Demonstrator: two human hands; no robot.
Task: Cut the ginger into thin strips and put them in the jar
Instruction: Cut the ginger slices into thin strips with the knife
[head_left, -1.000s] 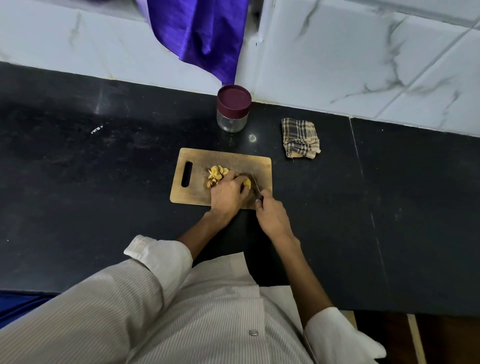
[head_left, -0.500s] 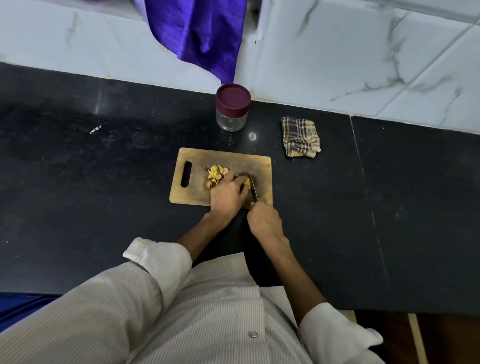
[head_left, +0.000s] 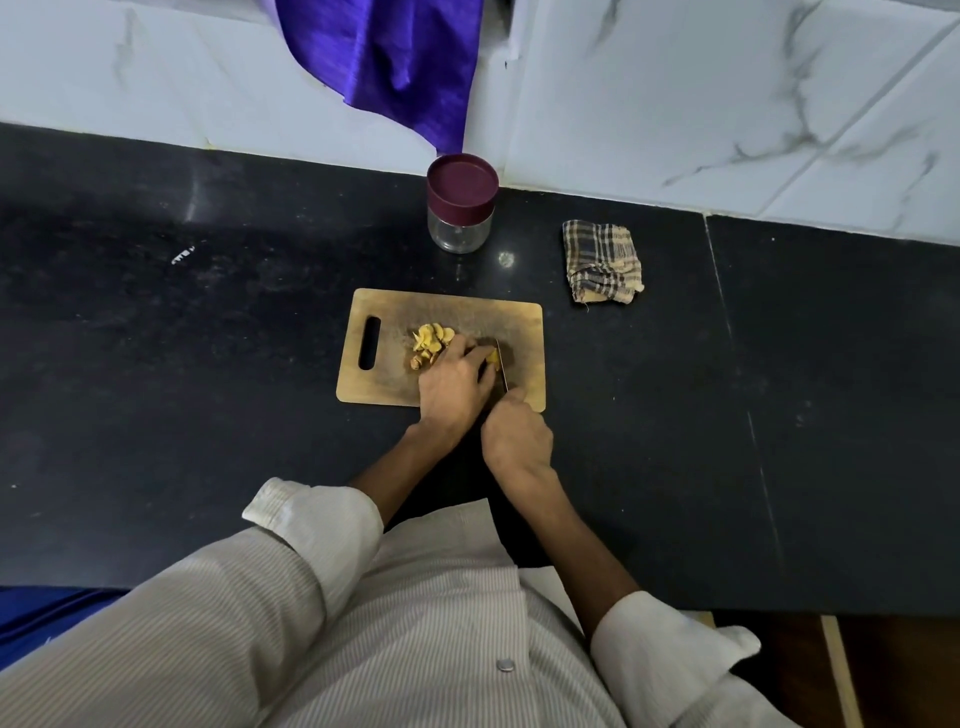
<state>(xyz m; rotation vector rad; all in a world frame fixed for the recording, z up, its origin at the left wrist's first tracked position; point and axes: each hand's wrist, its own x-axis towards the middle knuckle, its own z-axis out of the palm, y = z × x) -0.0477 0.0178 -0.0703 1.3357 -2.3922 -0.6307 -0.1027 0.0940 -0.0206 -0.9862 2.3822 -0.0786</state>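
Note:
A wooden cutting board (head_left: 524, 322) lies on the black counter. On it my left hand (head_left: 452, 387) holds a piece of ginger (head_left: 492, 357) with curled fingers; most of the piece is hidden under them. Just left of that hand lies a heap of ginger slices (head_left: 431, 340). My right hand (head_left: 514, 436) grips the handle of a knife (head_left: 502, 366), whose blade stands against the ginger's right side. Behind the board a glass jar (head_left: 460, 228) with a maroon lid (head_left: 462, 184) stands closed by the wall.
A folded checked cloth (head_left: 602, 267) lies right of the jar. A purple fabric (head_left: 395, 62) hangs down the white tiled wall above the jar. The black counter (head_left: 208, 364) stretches far to both sides. My striped shirt fills the bottom of the view.
My right hand and the knife have shifted left, closer to my left hand, and the blade now sits against the ginger. The left hand stays on the piece.

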